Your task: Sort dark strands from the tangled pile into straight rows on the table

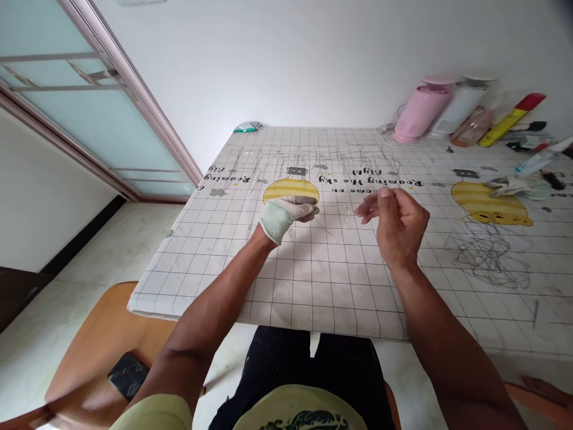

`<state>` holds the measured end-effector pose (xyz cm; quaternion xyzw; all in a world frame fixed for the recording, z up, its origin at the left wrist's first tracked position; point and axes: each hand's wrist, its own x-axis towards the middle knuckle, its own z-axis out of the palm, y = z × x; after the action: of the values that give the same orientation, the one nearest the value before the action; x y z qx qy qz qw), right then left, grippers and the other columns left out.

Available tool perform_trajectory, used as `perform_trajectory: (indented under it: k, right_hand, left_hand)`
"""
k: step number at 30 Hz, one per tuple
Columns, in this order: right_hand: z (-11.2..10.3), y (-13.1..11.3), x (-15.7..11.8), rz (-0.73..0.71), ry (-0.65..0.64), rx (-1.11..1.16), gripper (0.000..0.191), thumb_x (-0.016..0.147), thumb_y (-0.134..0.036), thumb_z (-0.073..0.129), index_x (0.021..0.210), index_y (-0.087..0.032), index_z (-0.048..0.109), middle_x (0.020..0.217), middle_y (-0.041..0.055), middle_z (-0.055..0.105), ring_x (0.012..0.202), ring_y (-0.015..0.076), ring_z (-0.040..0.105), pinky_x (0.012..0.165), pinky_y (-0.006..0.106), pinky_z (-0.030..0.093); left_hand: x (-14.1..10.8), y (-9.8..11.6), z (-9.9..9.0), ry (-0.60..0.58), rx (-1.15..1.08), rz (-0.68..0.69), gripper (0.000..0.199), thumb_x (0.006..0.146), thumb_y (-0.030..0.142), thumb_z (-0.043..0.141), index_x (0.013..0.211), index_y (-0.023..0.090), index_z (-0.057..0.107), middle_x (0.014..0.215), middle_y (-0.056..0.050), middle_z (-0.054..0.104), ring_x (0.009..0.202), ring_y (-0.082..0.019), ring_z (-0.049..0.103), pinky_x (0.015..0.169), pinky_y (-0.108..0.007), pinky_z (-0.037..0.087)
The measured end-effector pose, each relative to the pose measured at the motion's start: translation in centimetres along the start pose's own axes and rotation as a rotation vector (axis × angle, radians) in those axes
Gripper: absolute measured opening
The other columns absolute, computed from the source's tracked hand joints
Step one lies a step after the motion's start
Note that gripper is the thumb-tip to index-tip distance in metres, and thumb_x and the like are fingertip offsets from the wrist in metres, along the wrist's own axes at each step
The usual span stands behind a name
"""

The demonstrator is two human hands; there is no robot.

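My left hand (290, 215) wears a pale glove and is closed over the middle of the table, its fingers pressed together on a thin wire (325, 228) that sticks out to the right. My right hand (396, 224) is bare and raised to the right of it, with its fingers curled and the tips pointing left. A faint, shiny loop of wire (348, 216) shows between the two hands; whether my right fingers hold its end is too small to tell. A tangled heap of dark wire (490, 257) lies on the table at the right.
Thin wires (313, 156) spread along the back of the table (197, 239). At the back right stand a pink device (421, 113), a white device (461, 104) and bottles. A crumpled glove (519, 185) lies at right. A phone (128, 375) rests on a chair (89, 334) at left.
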<state>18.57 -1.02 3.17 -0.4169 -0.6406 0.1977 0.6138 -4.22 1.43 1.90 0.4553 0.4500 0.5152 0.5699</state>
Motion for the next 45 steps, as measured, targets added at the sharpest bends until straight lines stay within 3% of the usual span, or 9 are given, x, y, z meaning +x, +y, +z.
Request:
perform_trajectory:
  k: [2,5,9,14,17,20,35,38,45]
  right_hand:
    - [-0.3,1.0,0.9,0.107,-0.086,0.093,0.041,0.108,-0.062,0.058,0.099,-0.025,0.073,0.095,0.0071,0.079,0.087,0.0245,0.079,0.067,0.038,0.064]
    - [-0.2,2.1,1.3,0.207,-0.339,0.166,0.041,0.1,-0.064,0.072,0.108,-0.024,0.076,0.105,0.0078,0.081,0.101,0.0259,0.079,0.087,0.044,0.066]
    - [0.4,2.0,0.6,0.206,-0.54,0.119,0.034,0.097,-0.054,0.078,0.113,-0.024,0.079,0.093,0.0047,0.081,0.087,0.0228,0.079,0.084,0.042,0.066]
    - [1.5,2.1,-0.8,0.027,-0.534,-0.063,0.022,0.106,-0.042,0.066,0.103,-0.026,0.08,0.074,-0.0009,0.074,0.062,0.0161,0.068,0.061,0.033,0.058]
    - [2.0,2.8,-1.5,-0.038,-0.488,-0.094,0.026,0.109,-0.045,0.061,0.108,-0.028,0.081,0.069,-0.0021,0.07,0.059,0.016,0.066,0.06,0.033,0.058]
    - [2.1,3.3,-1.7,-0.087,-0.449,-0.122,0.028,0.11,-0.047,0.059,0.111,-0.029,0.081,0.068,-0.0024,0.068,0.057,0.0161,0.064,0.059,0.033,0.057]
    - [0.8,3.7,-0.9,-0.313,-0.471,-0.111,0.03,0.11,-0.044,0.062,0.112,-0.024,0.085,0.067,-0.0011,0.072,0.054,0.0136,0.064,0.055,0.029,0.057]
    - [0.2,3.7,-0.6,-0.213,-0.529,-0.06,0.028,0.107,-0.046,0.067,0.11,-0.025,0.086,0.067,-0.001,0.073,0.056,0.0145,0.066,0.056,0.03,0.058]
    - [-0.4,2.2,0.4,0.414,-0.611,0.484,0.034,0.097,-0.049,0.082,0.115,-0.02,0.081,0.088,0.0061,0.08,0.079,0.0226,0.079,0.082,0.042,0.066]
  left_hand:
    - [0.0,0.2,-0.2,-0.051,0.039,0.015,0.012,0.082,0.018,0.078,0.092,0.013,0.079,0.086,-0.008,0.079,0.083,-0.019,0.075,0.082,-0.038,0.063]
    - [-0.1,0.3,-0.2,-0.108,0.072,0.012,0.011,0.081,0.016,0.077,0.091,0.013,0.08,0.084,-0.008,0.077,0.083,-0.02,0.075,0.081,-0.038,0.062]
    - [0.0,0.2,-0.2,-0.102,0.096,-0.042,0.017,0.08,0.015,0.078,0.096,0.013,0.08,0.084,-0.008,0.078,0.082,-0.02,0.073,0.084,-0.04,0.061]
    - [0.2,-0.1,-0.6,-0.207,-0.06,-0.111,0.021,0.084,0.025,0.084,0.099,0.013,0.076,0.083,-0.006,0.072,0.077,-0.016,0.068,0.079,-0.035,0.057]
    - [-0.1,0.0,-0.6,-0.298,-0.236,-0.163,0.026,0.086,0.035,0.087,0.098,0.015,0.075,0.08,-0.003,0.066,0.075,-0.015,0.065,0.074,-0.03,0.055]
    - [-0.4,0.0,-0.4,-0.302,-0.327,-0.236,0.028,0.086,0.037,0.089,0.096,0.014,0.076,0.074,0.0,0.06,0.071,-0.013,0.062,0.071,-0.027,0.054]
    - [-0.8,-0.1,-0.3,-0.368,-0.231,-0.346,0.032,0.091,0.039,0.087,0.083,0.011,0.072,0.064,-0.002,0.061,0.058,-0.011,0.057,0.062,-0.026,0.049]
    - [-0.8,-0.1,-0.3,-0.409,-0.126,-0.351,0.036,0.088,0.041,0.089,0.078,0.012,0.072,0.06,-0.004,0.062,0.058,-0.014,0.058,0.06,-0.027,0.046]
    - [-0.4,0.5,-0.9,-0.244,-0.02,-0.127,0.039,0.085,0.05,0.087,0.082,0.014,0.074,0.065,-0.005,0.069,0.064,-0.015,0.06,0.06,-0.027,0.042]
